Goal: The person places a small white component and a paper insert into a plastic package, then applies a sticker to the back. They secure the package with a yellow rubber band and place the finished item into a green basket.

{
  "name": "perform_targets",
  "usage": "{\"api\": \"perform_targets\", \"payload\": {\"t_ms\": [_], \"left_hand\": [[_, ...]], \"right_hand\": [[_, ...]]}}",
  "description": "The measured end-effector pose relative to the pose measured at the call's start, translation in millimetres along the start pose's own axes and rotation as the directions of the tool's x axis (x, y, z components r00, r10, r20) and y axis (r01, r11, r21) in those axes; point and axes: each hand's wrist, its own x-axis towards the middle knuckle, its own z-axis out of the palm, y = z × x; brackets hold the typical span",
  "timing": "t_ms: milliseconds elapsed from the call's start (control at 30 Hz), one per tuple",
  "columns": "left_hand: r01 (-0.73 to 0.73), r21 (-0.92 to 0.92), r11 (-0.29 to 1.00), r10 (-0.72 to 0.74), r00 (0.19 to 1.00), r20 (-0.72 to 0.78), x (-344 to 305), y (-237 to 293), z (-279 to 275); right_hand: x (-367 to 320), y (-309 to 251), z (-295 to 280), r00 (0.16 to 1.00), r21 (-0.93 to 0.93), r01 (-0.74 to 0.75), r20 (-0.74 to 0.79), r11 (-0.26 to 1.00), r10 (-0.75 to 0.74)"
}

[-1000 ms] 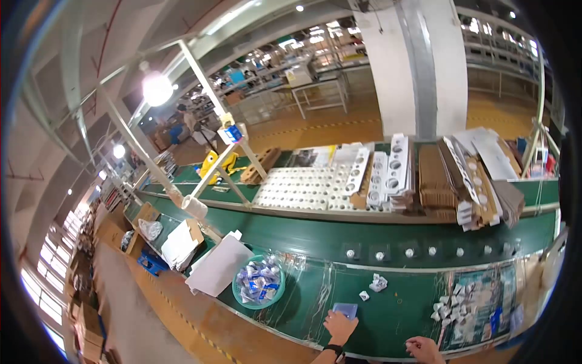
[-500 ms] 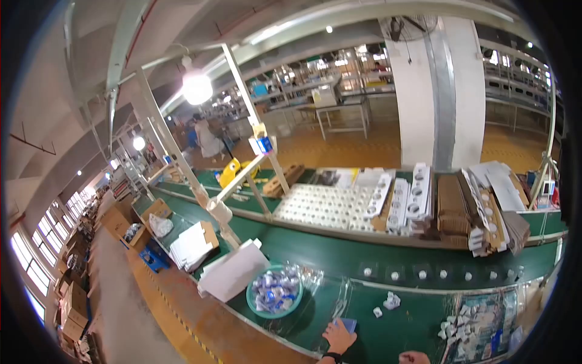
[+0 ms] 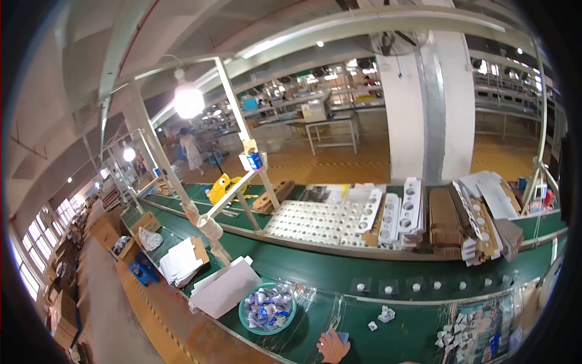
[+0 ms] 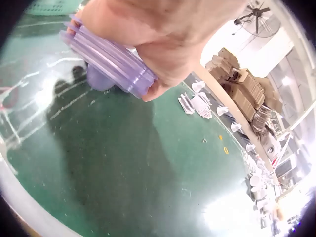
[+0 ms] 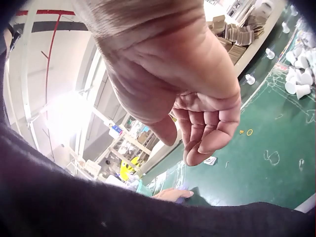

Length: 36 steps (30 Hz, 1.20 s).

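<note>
My left hand [image 3: 333,348] grips a stack of clear, purplish plastic pieces [image 3: 344,337] low in the head view, over the green work surface. In the left wrist view, the fingers and thumb of that hand [image 4: 168,39] hold the layered stack [image 4: 111,59] by its ends, and a rounded part shows underneath. The right hand [image 5: 197,103] hangs over the surface in the right wrist view, fingers loosely curled, with nothing visible in it. Two crumpled white pieces [image 3: 386,313] lie to the right of the left hand.
A teal basket [image 3: 242,316] of blue-and-white packets stands left of the left hand. White cone-like pieces [image 3: 459,328] lie in a pile at the right. Several small white items on clear squares line the conveyor [image 3: 315,267] behind. Cardboard inserts [image 3: 445,218] stand farther back.
The head view has shifted. My right hand has dropped almost wholly out of its bottom edge, while my left hand keeps hold of the plastic stack.
</note>
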Motion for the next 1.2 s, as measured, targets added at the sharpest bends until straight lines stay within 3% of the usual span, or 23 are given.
{"api": "perform_targets", "payload": {"t_ms": [67,133,167,233,267,300,333,367,400,467,533,633,733,767,867,900,1000,1033,1133,1200], "left_hand": [[-0.020,0.060,0.998,0.024,0.997,-0.075,8.3,-12.9,4.5],[0.013,0.160,0.987,0.005,0.994,-0.109,11.9,-20.6,-4.1],[0.020,0.232,0.973,0.002,0.996,-0.092,11.8,-23.6,2.0],[0.045,0.265,0.963,-0.041,0.999,-0.020,11.9,-8.5,-21.4],[0.033,0.317,0.948,-0.004,0.996,-0.090,15.3,-12.7,-11.3],[0.008,0.426,0.905,0.019,0.998,-0.060,9.9,-8.0,-15.4],[0.002,0.513,0.858,0.018,0.999,-0.034,12.1,-9.2,-12.5],[0.026,0.503,0.864,-0.047,0.998,0.030,17.1,-10.0,-13.3],[0.030,0.530,0.848,-0.033,0.999,-0.005,27.3,-28.8,3.9],[0.025,0.572,0.820,-0.043,0.999,0.019,28.2,-22.9,2.4],[-0.052,0.532,0.845,0.137,0.983,-0.123,25.9,-25.2,13.2],[-0.234,0.421,0.876,0.315,0.939,-0.134,11.9,10.4,-3.2],[-0.424,0.215,0.880,0.448,0.891,-0.077,-6.1,44.3,-3.3],[-0.442,0.175,0.880,0.462,0.882,-0.096,-21.7,68.2,-4.6],[-0.456,-0.032,0.890,0.457,0.885,0.093,-55.1,104.1,8.5],[-0.515,-0.072,0.854,0.519,0.854,0.044,-70.9,115.1,20.2],[-0.326,-0.225,0.918,0.380,0.887,0.263,-120.5,147.5,44.3],[-0.423,-0.258,0.868,0.473,0.863,0.178,-131.8,141.1,67.7],[-0.349,-0.217,0.912,0.405,0.852,0.332,-180.5,188.6,90.0],[-0.339,-0.301,0.891,0.444,0.788,0.427,-205.2,220.0,102.5]], "right_hand": [[-4.8,-18.3,-7.9,0.987,0.094,-0.154,0.056,0.984,0.149],[23.8,56.8,-5.8,0.992,-0.096,0.128,-0.003,0.987,-0.129],[25.6,55.9,-5.3,0.985,-0.244,0.158,-0.021,0.957,-0.168],[17.3,24.2,-5.4,0.987,-0.228,0.142,-0.044,0.963,-0.156],[14.2,9.3,-7.6,0.988,-0.199,0.116,-0.074,0.973,-0.133],[8.6,19.7,-6.1,0.978,-0.212,0.142,-0.121,0.967,-0.170],[3.7,28.2,-5.5,0.976,-0.103,0.150,-0.145,0.983,-0.164],[-8.8,21.1,-6.9,0.989,-0.085,-0.015,-0.146,0.996,0.003],[-12.9,33.7,-3.9,0.984,-0.174,-0.034,-0.180,0.984,0.002],[-29.8,48.0,-5.4,0.971,-0.088,-0.142,-0.204,0.986,0.121],[-42.2,71.9,-12.7,0.960,-0.060,-0.183,-0.226,0.981,0.165],[-62.6,87.8,-34.0,0.912,0.008,-0.213,-0.357,0.977,0.202],[-73.0,109.3,-69.3,0.883,0.036,-0.228,-0.413,0.973,0.223],[-72.5,128.6,-83.1,0.884,0.007,-0.212,-0.425,0.977,0.195],[-71.0,180.5,-138.4,0.845,-0.084,-0.195,-0.520,0.977,0.124],[-70.8,205.9,-159.4,0.808,-0.144,-0.192,-0.585,0.971,0.073],[-74.3,270.7,-232.0,0.681,-0.124,-0.263,-0.726,0.957,0.093],[-70.6,290.2,-255.6,0.627,-0.086,-0.311,-0.767,0.947,0.136],[-65.7,314.0,-331.7,0.610,-0.235,-0.375,-0.791,0.897,0.048],[-53.3,326.7,-360.6,0.630,-0.304,-0.394,-0.777,0.868,0.014]]}}
